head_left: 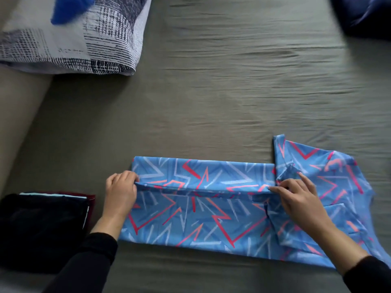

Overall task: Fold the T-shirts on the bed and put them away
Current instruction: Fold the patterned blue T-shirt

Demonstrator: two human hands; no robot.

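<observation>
A light blue T-shirt (196, 218) with red and white zigzag lines lies flat on the olive-green bed sheet (211, 92), stretched left to right near the front edge. A lengthwise fold runs across its middle. My left hand (120, 191) grips the left end of that folded edge. My right hand (296, 199) pinches the same edge near the sleeve on the right, its forefinger stretched out over the cloth. A stack of folded dark shirts (42, 229) sits at the lower left, a black one on top and a maroon one underneath.
A pillow (69, 37) with a black-and-white grid print lies at the top left, a blurred blue thing (69, 9) upon it. Dark blue cloth (366, 13) fills the top right corner. A beige surface (17, 115) borders the bed's left side.
</observation>
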